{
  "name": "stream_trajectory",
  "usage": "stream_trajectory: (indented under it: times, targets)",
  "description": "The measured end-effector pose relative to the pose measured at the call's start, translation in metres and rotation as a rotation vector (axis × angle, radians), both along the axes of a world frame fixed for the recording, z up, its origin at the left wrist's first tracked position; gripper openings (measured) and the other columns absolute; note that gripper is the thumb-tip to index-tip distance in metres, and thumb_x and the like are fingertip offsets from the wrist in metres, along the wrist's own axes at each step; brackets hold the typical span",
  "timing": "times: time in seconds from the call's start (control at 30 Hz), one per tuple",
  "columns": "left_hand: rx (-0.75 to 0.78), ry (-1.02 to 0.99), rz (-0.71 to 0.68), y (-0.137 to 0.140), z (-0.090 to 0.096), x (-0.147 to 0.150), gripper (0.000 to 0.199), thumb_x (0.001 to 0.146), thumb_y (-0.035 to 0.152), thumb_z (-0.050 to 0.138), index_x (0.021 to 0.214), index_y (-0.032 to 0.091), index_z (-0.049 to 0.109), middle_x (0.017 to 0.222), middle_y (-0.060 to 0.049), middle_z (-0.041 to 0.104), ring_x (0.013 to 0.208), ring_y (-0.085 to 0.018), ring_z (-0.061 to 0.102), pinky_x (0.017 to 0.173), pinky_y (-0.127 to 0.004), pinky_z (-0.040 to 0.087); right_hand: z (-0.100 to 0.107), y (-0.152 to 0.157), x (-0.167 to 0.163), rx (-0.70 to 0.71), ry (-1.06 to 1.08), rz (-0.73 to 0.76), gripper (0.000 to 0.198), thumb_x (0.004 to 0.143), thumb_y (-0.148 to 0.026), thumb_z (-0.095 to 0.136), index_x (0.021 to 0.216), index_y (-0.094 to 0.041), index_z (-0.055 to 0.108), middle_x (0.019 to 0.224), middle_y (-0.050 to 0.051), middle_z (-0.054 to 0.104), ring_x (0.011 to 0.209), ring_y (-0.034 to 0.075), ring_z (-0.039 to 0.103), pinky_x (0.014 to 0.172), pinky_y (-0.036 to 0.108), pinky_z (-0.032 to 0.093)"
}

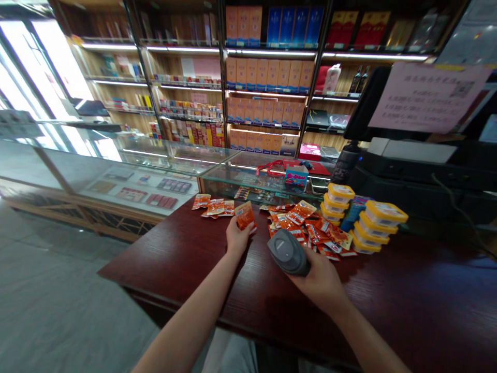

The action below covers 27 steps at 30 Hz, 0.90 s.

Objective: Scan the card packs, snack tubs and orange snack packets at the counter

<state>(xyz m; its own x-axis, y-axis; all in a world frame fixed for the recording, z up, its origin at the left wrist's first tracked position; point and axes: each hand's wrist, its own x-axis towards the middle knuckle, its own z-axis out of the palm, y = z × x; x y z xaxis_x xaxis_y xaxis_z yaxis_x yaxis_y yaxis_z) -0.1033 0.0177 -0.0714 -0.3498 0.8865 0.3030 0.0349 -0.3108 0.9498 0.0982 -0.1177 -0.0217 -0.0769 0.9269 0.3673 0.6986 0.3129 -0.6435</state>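
Observation:
Over the dark wooden counter (166, 259), my left hand (237, 237) is closed on an orange snack packet (245, 215), held upright with its printed label towards me. My right hand (320, 277) is wrapped round a grey handheld barcode scanner (288, 252); its head points forward and left, towards the counter's middle. A loose heap of orange snack packets (287, 221) lies just beyond the scanner, partly hidden by it. To the left of my left hand, a smaller group of the same packets (215, 207) rests near the counter's back edge.
Stacks of yellow-lidded tubs (375, 228) stand right of the heap. Behind the counter edge is a glass display case (233, 173) with a small blue and pink box (296, 176) on top. A monitor bearing a pink paper sign (427, 101) is at right; stocked shelves (267, 93) line the back.

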Motion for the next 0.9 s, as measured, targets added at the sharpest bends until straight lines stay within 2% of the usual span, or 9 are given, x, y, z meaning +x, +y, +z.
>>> stream_trajectory:
  times: [0.07, 0.17, 0.33, 0.43, 0.57, 0.67, 0.77, 0.9]
  targets:
    - [0.018, 0.022, 0.022, 0.000, 0.001, -0.001, 0.031, 0.062, 0.020, 0.074, 0.091, 0.015, 0.062, 0.085, -0.004, 0.070, 0.078, -0.019, 0.066, 0.076, -0.035, 0.055, -0.008, -0.005, 0.013, 0.060, -0.200, -0.040, 0.030, 0.072, -0.027, 0.061, 0.101, -0.023, 0.065, 0.089, 0.004, 0.073, 0.083, 0.025, 0.067, 0.069, 0.031, 0.048]
    - [0.041, 0.077, 0.050, 0.001, 0.003, -0.001, 0.032, 0.061, 0.022, 0.076, 0.090, 0.015, 0.064, 0.087, -0.004, 0.069, 0.081, -0.019, 0.066, 0.077, -0.034, 0.055, -0.026, -0.012, 0.034, 0.197, -0.395, -0.016, 0.030, 0.072, -0.021, 0.056, 0.101, -0.020, 0.063, 0.090, 0.006, 0.071, 0.080, 0.022, 0.066, 0.068, 0.029, 0.045]
    - [-0.042, -0.046, -0.072, 0.000, 0.004, 0.002, 0.043, 0.061, 0.032, 0.077, 0.095, 0.015, 0.057, 0.088, -0.006, 0.068, 0.065, -0.016, 0.064, 0.048, -0.024, 0.051, -0.059, -0.012, 0.057, 0.362, -0.548, -0.016, 0.034, 0.072, -0.013, 0.049, 0.104, -0.014, 0.062, 0.086, 0.008, 0.069, 0.078, 0.021, 0.063, 0.070, 0.031, 0.043]
    - [-0.048, -0.097, -0.110, 0.000, 0.004, 0.002, 0.041, 0.065, 0.035, 0.073, 0.095, 0.015, 0.055, 0.094, -0.008, 0.067, 0.071, -0.018, 0.066, 0.047, -0.023, 0.051, -0.068, -0.011, 0.060, 0.407, -0.542, -0.011, 0.034, 0.072, -0.012, 0.049, 0.103, -0.014, 0.061, 0.086, 0.008, 0.068, 0.076, 0.021, 0.062, 0.069, 0.031, 0.042]
    - [-0.011, -0.070, -0.151, 0.009, 0.013, 0.001, 0.035, 0.071, 0.032, 0.066, 0.100, 0.016, 0.058, 0.097, -0.007, 0.068, 0.078, -0.018, 0.066, 0.059, -0.028, 0.056, -0.068, -0.012, 0.057, 0.392, -0.444, -0.030, 0.031, 0.073, -0.015, 0.049, 0.102, -0.016, 0.060, 0.084, 0.008, 0.067, 0.075, 0.021, 0.061, 0.070, 0.032, 0.042]
    - [0.053, 0.114, -0.117, 0.024, 0.026, 0.006, 0.021, 0.069, 0.026, 0.066, 0.087, 0.016, 0.065, 0.084, -0.004, 0.070, 0.075, -0.017, 0.066, 0.067, -0.028, 0.054, -0.067, -0.013, 0.056, 0.368, -0.389, -0.029, 0.031, 0.072, -0.015, 0.049, 0.101, -0.017, 0.060, 0.085, 0.008, 0.067, 0.077, 0.021, 0.061, 0.072, 0.032, 0.042]
    - [0.105, 0.295, -0.114, 0.045, 0.036, 0.019, 0.006, 0.068, 0.022, 0.065, 0.072, 0.017, 0.067, 0.072, -0.002, 0.069, 0.069, -0.016, 0.064, 0.069, -0.028, 0.052, -0.068, -0.012, 0.056, 0.346, -0.365, -0.029, 0.030, 0.073, -0.015, 0.050, 0.102, -0.018, 0.060, 0.082, 0.006, 0.066, 0.076, 0.021, 0.060, 0.071, 0.032, 0.040]
    - [0.137, 0.444, -0.180, 0.069, 0.040, 0.044, 0.008, 0.069, 0.017, 0.062, 0.070, 0.018, 0.070, 0.071, -0.002, 0.069, 0.070, -0.017, 0.064, 0.068, -0.028, 0.050, -0.071, -0.009, 0.056, 0.309, -0.342, -0.036, 0.029, 0.073, -0.017, 0.052, 0.101, -0.019, 0.059, 0.080, 0.004, 0.065, 0.073, 0.020, 0.060, 0.068, 0.032, 0.039]
